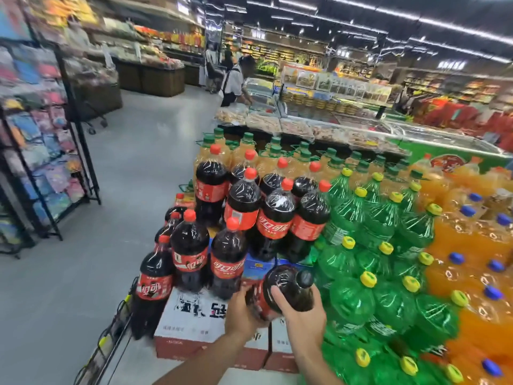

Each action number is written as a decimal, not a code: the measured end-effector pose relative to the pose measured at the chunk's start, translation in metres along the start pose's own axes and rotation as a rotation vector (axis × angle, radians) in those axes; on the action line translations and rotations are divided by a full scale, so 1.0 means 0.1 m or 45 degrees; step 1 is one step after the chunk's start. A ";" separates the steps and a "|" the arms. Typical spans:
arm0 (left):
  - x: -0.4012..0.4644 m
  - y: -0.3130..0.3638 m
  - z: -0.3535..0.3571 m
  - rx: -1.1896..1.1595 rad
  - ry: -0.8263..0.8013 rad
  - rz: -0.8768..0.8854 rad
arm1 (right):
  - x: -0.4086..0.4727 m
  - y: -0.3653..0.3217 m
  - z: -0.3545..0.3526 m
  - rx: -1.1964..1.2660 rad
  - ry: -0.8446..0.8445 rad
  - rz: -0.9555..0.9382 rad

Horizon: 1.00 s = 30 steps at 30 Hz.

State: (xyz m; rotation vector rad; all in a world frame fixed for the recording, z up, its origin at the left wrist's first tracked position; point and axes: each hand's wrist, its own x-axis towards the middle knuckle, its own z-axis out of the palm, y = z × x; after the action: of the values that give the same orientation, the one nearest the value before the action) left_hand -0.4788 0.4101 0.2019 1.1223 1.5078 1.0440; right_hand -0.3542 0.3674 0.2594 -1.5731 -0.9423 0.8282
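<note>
My left hand [241, 311] and right hand [304, 319] wrap one cola bottle [280, 287] at 6 o'clock. It lies tilted, dark cap toward 2 o'clock, base toward 8. Roughly twelve red-capped colas [273, 215] stand at 12.

One wide-angle head-worn view looks forward and down, close over the cola bottle [283, 290], the aisle [133, 168] beyond probably motion-blurred

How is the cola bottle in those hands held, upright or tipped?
Tipped. The cola bottle slants, its neck pointing up and right, gripped between the left hand and right hand.
</note>
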 end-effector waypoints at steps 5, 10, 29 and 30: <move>0.32 -0.32 0.26 -0.192 0.061 -0.100 | 0.35 0.29 0.21 -0.010 -0.060 0.038; 0.49 -0.44 0.34 -0.301 0.088 -0.177 | 0.65 0.24 0.34 -0.061 -0.176 0.042; 0.90 -0.49 0.72 -0.075 0.239 -0.364 | 1.29 0.04 0.62 -0.465 -0.499 -0.004; 0.90 -0.48 0.71 -0.053 0.253 -0.373 | 1.31 0.03 0.61 -0.474 -0.520 -0.009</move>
State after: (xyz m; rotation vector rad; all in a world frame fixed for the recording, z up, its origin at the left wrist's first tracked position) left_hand -0.4283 0.4941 0.1247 0.7569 1.7385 0.9988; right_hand -0.3491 0.5100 0.2404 -1.7452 -1.4611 1.0359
